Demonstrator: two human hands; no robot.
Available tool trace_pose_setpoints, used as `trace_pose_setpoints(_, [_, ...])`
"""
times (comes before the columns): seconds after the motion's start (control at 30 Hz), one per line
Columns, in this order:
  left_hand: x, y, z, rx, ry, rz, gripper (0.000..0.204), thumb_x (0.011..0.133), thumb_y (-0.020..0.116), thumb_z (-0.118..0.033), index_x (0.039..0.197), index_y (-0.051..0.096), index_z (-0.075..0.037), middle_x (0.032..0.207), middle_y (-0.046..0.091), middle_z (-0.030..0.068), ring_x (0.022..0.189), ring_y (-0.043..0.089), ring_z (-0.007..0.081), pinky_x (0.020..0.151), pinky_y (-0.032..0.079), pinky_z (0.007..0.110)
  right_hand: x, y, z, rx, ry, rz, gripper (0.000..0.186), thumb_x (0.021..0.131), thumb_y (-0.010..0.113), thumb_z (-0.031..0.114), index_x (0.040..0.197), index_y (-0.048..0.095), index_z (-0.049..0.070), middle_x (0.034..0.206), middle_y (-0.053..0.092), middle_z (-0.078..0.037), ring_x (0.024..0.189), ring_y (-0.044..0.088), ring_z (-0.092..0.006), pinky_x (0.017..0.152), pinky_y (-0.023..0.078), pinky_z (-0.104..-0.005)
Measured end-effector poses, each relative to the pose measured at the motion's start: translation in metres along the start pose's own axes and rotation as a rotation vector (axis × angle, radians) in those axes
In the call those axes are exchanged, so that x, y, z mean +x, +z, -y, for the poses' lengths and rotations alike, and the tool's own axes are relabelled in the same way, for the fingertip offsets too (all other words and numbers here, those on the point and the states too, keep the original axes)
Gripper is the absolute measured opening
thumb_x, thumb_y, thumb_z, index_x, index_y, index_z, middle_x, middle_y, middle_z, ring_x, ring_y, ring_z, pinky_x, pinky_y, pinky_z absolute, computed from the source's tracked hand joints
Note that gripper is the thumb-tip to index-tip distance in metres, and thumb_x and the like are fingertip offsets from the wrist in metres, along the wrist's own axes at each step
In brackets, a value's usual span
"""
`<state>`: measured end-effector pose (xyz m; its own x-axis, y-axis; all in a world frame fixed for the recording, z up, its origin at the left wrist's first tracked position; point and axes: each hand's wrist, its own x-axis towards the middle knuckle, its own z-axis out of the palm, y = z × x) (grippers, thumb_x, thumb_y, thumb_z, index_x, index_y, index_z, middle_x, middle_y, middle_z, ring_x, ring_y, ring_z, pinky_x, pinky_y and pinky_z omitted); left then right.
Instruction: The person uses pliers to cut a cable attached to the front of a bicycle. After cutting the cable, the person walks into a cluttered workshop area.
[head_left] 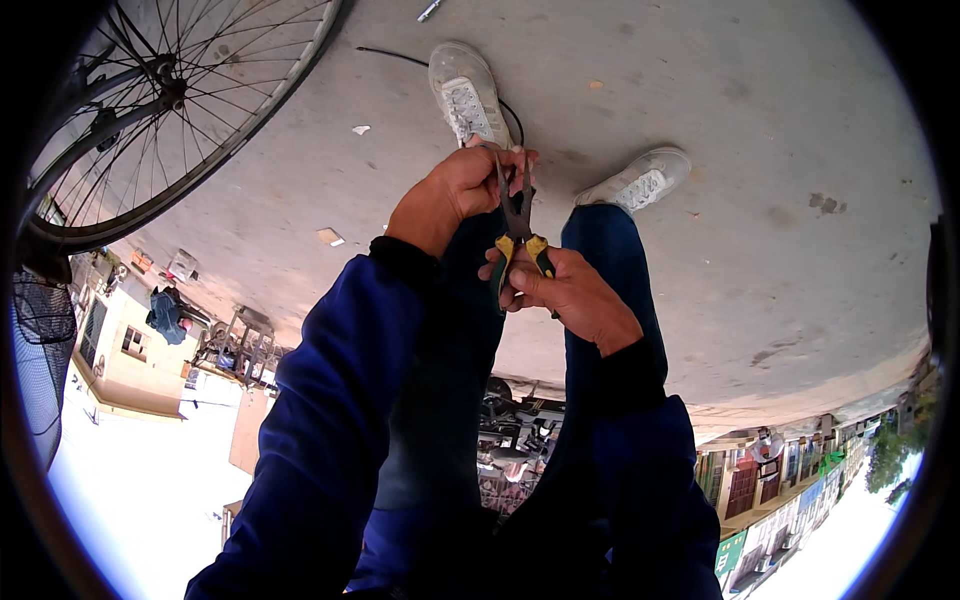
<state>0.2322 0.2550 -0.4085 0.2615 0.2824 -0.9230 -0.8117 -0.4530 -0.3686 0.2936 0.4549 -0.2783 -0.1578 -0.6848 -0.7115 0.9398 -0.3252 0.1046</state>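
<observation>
My right hand grips a pair of long-nose pliers by the yellow and dark green handles. The jaws are spread apart and point away from me, their tips beside the fingers of my left hand. Those fingers are pinched together. A thin black cable lies on the ground, passes behind the left shoe and curves back up to my left fingertips, which close on it. Its exact end there is hidden by the fingers and the pliers.
A bicycle wheel stands at the upper left. My white shoes are on the concrete ground. A small silvery piece lies at the top, and a flat scrap lies left of my arm.
</observation>
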Motion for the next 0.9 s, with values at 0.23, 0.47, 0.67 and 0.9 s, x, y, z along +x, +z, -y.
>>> trace_pose_setpoints(0.23, [0.000,0.008,-0.010,0.031,-0.037,0.027,0.022,0.100,0.056,0.005,0.121,0.059,0.012,0.101,0.069,0.0122,0.081,0.071,0.0147,0.076,0.067,0.028,-0.019,-0.007,-0.003,-0.085,0.035,-0.027,0.033,0.103,0.058,0.005,0.134,0.061,-0.006,0.117,0.071,-0.010,0.085,0.059,-0.0128,0.084,0.054,-0.0315])
trace_pose_setpoints(0.47, [-0.006,0.009,-0.020,-0.040,-0.096,0.094,0.021,0.106,0.052,-0.001,0.120,0.058,0.013,0.088,0.067,0.0066,0.074,0.071,0.0143,0.074,0.069,0.030,-0.017,0.001,0.011,-0.152,0.080,-0.041,0.030,0.102,0.059,0.003,0.130,0.063,-0.008,0.102,0.071,-0.007,0.080,0.057,-0.0124,0.080,0.051,-0.0308])
trace_pose_setpoints(0.67, [-0.008,0.010,-0.020,-0.052,-0.103,0.084,0.020,0.106,0.051,-0.001,0.120,0.058,0.012,0.086,0.067,0.0054,0.076,0.071,0.0139,0.076,0.068,0.029,-0.011,-0.008,-0.006,-0.165,0.071,0.004,0.028,0.102,0.060,0.005,0.127,0.064,-0.007,0.097,0.068,-0.005,0.081,0.057,-0.0126,0.083,0.051,-0.0312])
trace_pose_setpoints(0.9, [0.001,0.002,-0.016,-0.046,-0.135,0.117,0.020,0.095,0.063,0.007,0.115,0.060,0.007,0.103,0.070,0.0093,0.083,0.073,0.0148,0.074,0.069,0.028,0.017,0.001,0.023,-0.071,0.013,-0.055,0.030,0.102,0.061,0.007,0.129,0.063,-0.005,0.096,0.068,-0.006,0.079,0.057,-0.0120,0.079,0.051,-0.0305])
